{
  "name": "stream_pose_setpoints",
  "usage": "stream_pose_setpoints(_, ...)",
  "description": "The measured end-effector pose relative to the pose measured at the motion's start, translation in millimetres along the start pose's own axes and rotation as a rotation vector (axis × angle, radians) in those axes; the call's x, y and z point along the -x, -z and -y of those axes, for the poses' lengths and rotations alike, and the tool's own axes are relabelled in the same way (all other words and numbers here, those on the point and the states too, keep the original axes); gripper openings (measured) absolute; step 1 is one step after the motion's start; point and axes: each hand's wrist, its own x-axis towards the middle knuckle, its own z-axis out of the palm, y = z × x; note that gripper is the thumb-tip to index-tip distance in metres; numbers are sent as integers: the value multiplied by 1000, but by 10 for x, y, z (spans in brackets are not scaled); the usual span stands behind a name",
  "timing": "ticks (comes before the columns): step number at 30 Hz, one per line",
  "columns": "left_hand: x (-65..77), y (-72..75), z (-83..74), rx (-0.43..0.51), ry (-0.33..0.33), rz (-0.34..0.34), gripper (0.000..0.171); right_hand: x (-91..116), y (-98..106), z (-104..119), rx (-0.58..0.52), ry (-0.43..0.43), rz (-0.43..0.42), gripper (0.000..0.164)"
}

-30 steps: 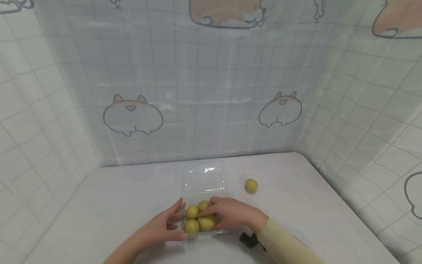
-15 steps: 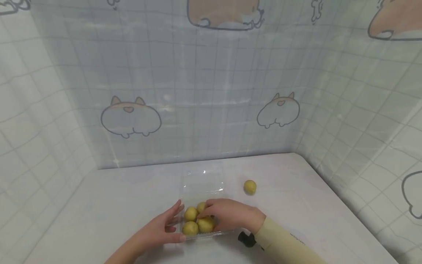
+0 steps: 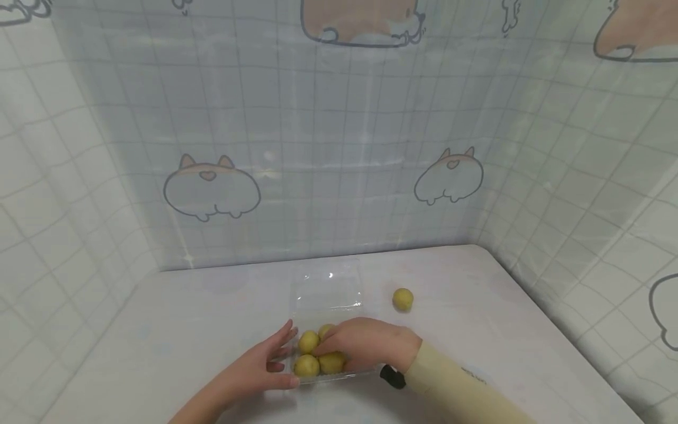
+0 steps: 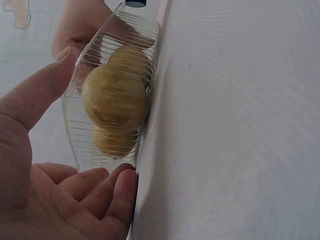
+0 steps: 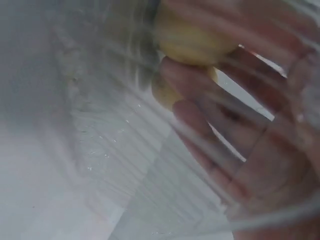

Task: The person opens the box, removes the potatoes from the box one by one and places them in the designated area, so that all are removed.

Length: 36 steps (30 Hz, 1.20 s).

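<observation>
A clear plastic clamshell box (image 3: pixel 318 378) lies with its lid (image 3: pixel 328 291) folded back. Several yellow, lemon-like fruits sit in it, among them a front-left fruit (image 3: pixel 306 366) and a back-left fruit (image 3: pixel 309 341). My right hand (image 3: pixel 365 341) reaches into the right side, fingers curled over the front-right fruit (image 3: pixel 332 363). In the right wrist view, the box's ribbed wall blurs those fingers (image 5: pixel 200 95). My left hand (image 3: pixel 259 365) spans the box's left side; its thumb is at the front corner and its other fingers rest along the wall (image 4: pixel 75 135), with nothing gripped.
One loose yellow fruit (image 3: pixel 403 300) lies on the white table (image 3: pixel 212 318), beyond and right of the box. A black device (image 3: pixel 393 377) is at the right wrist beside the sleeve (image 3: pixel 450 377). Grid-patterned sheets with cartoon dogs (image 3: pixel 212 187) enclose the back and sides.
My right hand has turned and sunk slightly into the box, its fingers covering more of the front-right fruit. The left hand stays at the box's left side.
</observation>
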Motion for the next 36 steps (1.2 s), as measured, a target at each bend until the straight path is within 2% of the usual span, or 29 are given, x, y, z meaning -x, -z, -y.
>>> stream_pose_setpoints(10, 5, 6, 25, 0, -4, -6, 105, 10, 43, -37, -63, 8, -41, 51)
stream_pose_setpoints(13, 4, 5, 32, -2, -5, -7, 105, 23, 23, -80, -120, 7, -57, 51)
stream_pose_setpoints(21, 6, -11, 3, 5, 5, -8, 105, 115, -5, -211, -454, 17, -157, 54)
stream_pose_setpoints(26, 14, -15, -9, 2, -2, -10, 106, 163, -56, -276, -584, 10, -219, 62)
stream_pose_setpoints(29, 17, -19, -3, 0, -7, -8, 106, 186, -92, -312, -663, 0, -251, 62)
stream_pose_setpoints(36, 11, -29, -4, 5, 5, -11, 106, 221, -162, -387, -876, -130, -323, 56)
